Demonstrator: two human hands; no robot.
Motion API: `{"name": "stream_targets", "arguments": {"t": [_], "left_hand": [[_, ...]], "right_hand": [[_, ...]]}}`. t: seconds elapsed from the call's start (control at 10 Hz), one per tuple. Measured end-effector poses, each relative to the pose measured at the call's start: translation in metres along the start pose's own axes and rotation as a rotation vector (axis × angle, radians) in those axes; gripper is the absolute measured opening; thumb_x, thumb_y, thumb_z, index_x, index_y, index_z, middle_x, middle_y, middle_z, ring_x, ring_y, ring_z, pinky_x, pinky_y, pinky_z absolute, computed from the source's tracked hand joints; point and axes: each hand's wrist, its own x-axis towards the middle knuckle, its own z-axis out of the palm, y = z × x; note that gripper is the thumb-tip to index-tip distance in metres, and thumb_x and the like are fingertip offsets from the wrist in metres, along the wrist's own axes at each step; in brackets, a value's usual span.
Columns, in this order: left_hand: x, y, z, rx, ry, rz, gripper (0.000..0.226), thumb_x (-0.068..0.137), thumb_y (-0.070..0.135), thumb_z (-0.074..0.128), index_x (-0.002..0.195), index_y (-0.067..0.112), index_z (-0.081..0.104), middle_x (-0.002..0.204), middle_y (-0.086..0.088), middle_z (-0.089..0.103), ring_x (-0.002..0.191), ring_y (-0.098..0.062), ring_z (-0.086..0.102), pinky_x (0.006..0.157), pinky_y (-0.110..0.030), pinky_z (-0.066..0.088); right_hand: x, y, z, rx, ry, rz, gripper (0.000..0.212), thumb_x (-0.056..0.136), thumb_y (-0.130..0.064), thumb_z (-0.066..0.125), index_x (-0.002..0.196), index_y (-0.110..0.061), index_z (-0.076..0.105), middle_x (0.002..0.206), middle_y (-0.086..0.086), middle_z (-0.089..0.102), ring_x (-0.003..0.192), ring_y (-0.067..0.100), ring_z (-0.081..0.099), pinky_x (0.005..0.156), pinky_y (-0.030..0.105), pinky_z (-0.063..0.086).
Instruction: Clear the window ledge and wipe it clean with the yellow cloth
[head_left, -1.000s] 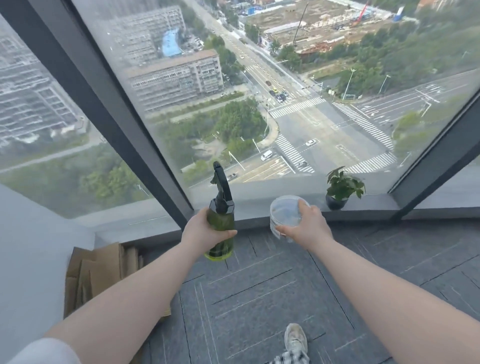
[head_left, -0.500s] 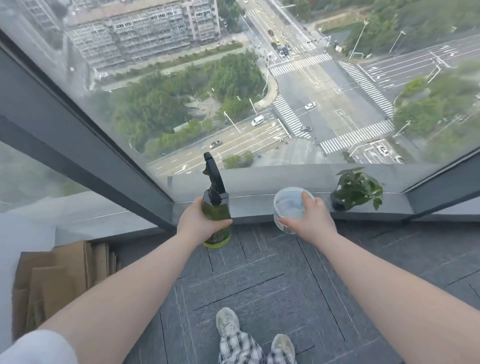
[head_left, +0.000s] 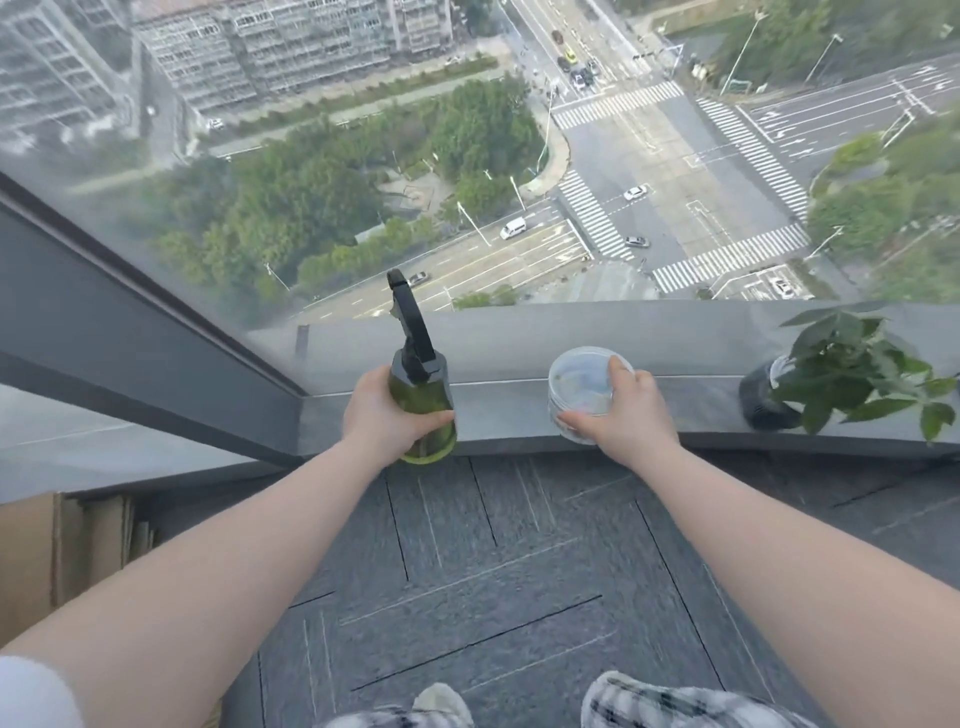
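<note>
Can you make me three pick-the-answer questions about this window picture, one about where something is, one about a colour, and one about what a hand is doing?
1. Where is the potted plant?
A. on the ledge's right end
B. on the carpet
C. in a hand

2. What colour is the spray bottle?
A. red
B. green with a black top
C. white

3. What is the right hand doing?
A. hanging free
B. holding a cloth
C. holding the clear round tub

Answers: 1 A, it stands on the ledge. 2 B, seen in the left hand. 3 C, fingers curl round it.
</note>
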Motion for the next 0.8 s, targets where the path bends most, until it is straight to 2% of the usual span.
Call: {"name": "stream_targets", "arguments": {"t": [0.4, 0.8], "left_hand": [[0.097, -0.08, 0.109, -0.09, 0.049, 0.019, 0.062, 0.061, 0.039, 0.087, 0.113, 0.025, 0.057, 0.116, 0.002, 0.065, 0.109, -0.023, 0.06, 0.095, -0.041, 0.049], [0.111, -0.132, 0.139, -0.143, 0.088, 0.05, 0.062, 0.057, 0.04, 0.088, 0.11, 0.029, 0.056, 0.113, 0.006, 0.066, 0.109, -0.022, 0.06, 0.096, -0.043, 0.05]], "right_hand": [[0.106, 0.053, 0.122, 0.0, 0.061, -0.062, 0.101, 0.068, -0.059, 0.074, 0.148, -0.02, 0.026, 0.139, 0.014, 0.038, 0.127, 0.034, 0.043, 0.104, 0.042, 0.041], [0.122, 0.085, 0.167, 0.019, 0.12, -0.068, 0.104, 0.068, -0.059, 0.075, 0.15, -0.021, 0.023, 0.146, 0.014, 0.033, 0.132, 0.034, 0.039, 0.108, 0.047, 0.038]]}}
